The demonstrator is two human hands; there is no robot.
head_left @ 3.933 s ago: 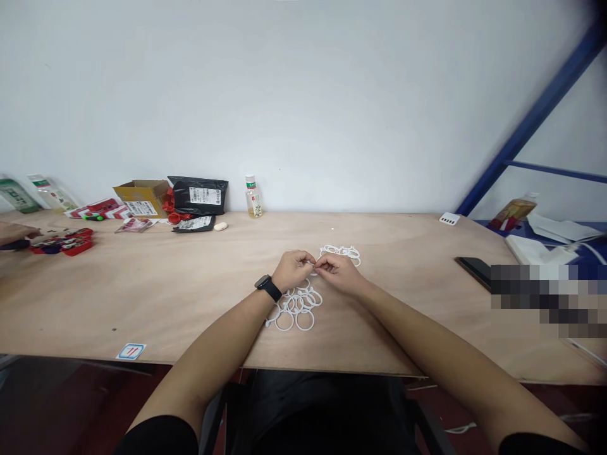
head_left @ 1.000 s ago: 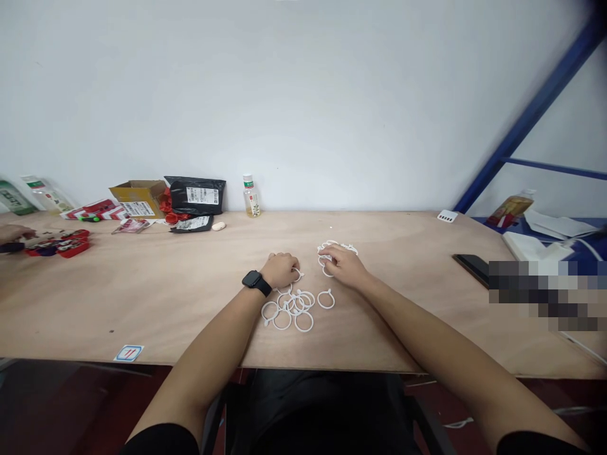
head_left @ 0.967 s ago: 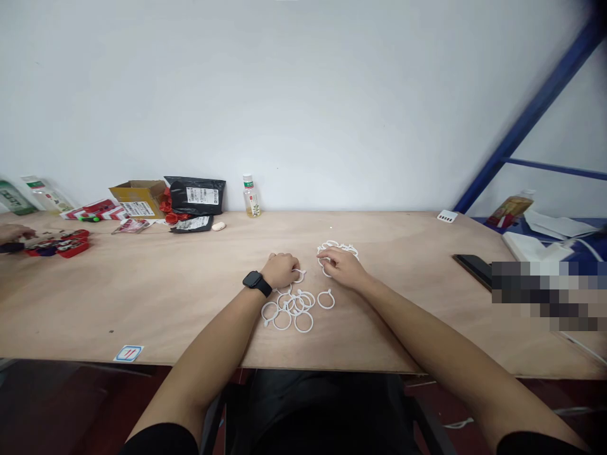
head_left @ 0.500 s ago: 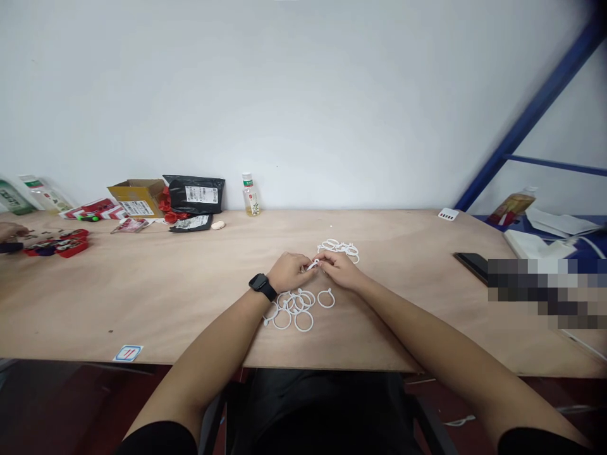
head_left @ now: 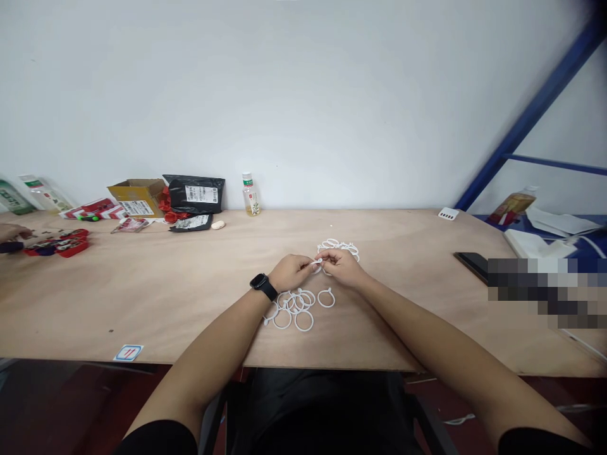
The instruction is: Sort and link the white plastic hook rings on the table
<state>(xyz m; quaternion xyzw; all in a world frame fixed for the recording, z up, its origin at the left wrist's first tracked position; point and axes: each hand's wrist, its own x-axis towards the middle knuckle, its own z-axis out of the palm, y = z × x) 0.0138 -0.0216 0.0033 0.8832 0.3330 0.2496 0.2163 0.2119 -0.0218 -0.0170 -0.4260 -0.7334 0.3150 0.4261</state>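
Observation:
Between my two hands is a white plastic ring (head_left: 317,266) with a small clasp, partly covered by my fingers. My left hand (head_left: 290,272), with a black watch on its wrist, pinches the ring from the left. From the right, my right hand (head_left: 342,266) grips the ring at its clasp. Several similar white rings (head_left: 303,321) lie in a loose group nearer me, and a single ring (head_left: 326,297) rests just right of them. Behind my right hand is another heap of white rings (head_left: 348,248), partly hidden by the fingers.
A drink bottle (head_left: 251,196) stands by the wall, with black parcels (head_left: 196,194) and an open cardboard box (head_left: 137,197) to its left. At the far left, another person's hand (head_left: 13,232) is near red containers (head_left: 72,243). A phone (head_left: 471,266) lies at the right.
My hands have shifted slightly, and the ring between them has turned, showing more of its loop below the fingers. The rings on the table have stayed in place.

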